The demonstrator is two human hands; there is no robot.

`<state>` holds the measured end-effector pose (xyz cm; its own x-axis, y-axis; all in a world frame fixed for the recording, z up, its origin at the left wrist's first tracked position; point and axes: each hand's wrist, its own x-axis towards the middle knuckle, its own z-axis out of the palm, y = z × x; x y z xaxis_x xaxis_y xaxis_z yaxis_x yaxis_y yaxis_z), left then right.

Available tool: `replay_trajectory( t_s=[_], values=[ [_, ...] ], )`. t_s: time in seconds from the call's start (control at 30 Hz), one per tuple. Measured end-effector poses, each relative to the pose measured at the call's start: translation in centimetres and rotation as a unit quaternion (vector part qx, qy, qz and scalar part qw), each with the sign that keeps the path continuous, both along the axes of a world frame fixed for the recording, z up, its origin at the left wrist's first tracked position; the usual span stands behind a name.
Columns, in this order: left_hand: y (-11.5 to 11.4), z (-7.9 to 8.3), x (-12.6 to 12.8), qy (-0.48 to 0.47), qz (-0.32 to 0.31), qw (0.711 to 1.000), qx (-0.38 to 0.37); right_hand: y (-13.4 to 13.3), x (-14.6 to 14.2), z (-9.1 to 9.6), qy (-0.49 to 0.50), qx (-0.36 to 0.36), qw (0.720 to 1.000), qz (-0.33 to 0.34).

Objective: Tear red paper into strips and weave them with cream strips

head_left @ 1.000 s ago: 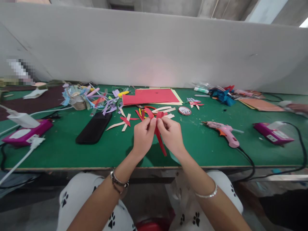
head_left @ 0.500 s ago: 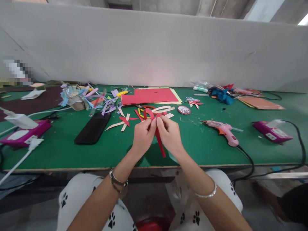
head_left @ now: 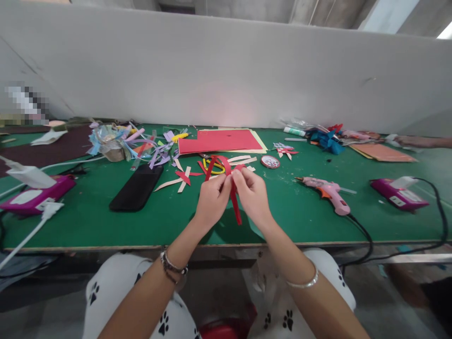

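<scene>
Red paper strips [head_left: 236, 207] are pinched between my two hands, with loops standing up above the fingers and one end hanging below. My left hand [head_left: 213, 200] is closed on them from the left. My right hand [head_left: 252, 195] grips them from the right, its fingertips against those of the left. How the strips join is hidden by the fingers. Just behind lie yellow-handled scissors [head_left: 214, 166], partly covered by the strips. Cream paper strips [head_left: 242, 159] lie beyond the hands, and crossed cream and red strips [head_left: 183, 179] to their left.
Red card sheets [head_left: 222, 142] lie at the back. A black phone-like slab [head_left: 137, 188] is on the left, a pink glue gun [head_left: 326, 190] on the right. A round bead-filled container [head_left: 270, 162] and purple power strips [head_left: 399, 194] stand about. Another person's hand [head_left: 409, 141] reaches in at far right.
The red strips have shifted and turned a little between my fingers, showing more of the scissors. Another person's hand has come into view at the far right.
</scene>
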<state>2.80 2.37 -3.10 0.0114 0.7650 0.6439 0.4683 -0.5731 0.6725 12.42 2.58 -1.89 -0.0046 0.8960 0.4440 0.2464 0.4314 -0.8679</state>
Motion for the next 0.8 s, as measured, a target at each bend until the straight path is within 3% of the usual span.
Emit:
replay_trajectory(
  t_s=[0.3,0.57,0.8],
  values=[
    [-0.34,0.09,0.11,-0.055,0.061,0.996,0.018,-0.29,-0.38,0.06,-0.046,0.011,0.999,-0.009],
    [-0.13,0.05,0.18,0.008,0.008,1.0,0.018,-0.23,-0.24,0.01,0.027,-0.001,1.0,-0.012],
    [-0.02,0.06,0.12,-0.017,0.035,0.999,0.01,-0.19,-0.32,-0.18,-0.057,0.018,0.998,-0.003]
  ],
)
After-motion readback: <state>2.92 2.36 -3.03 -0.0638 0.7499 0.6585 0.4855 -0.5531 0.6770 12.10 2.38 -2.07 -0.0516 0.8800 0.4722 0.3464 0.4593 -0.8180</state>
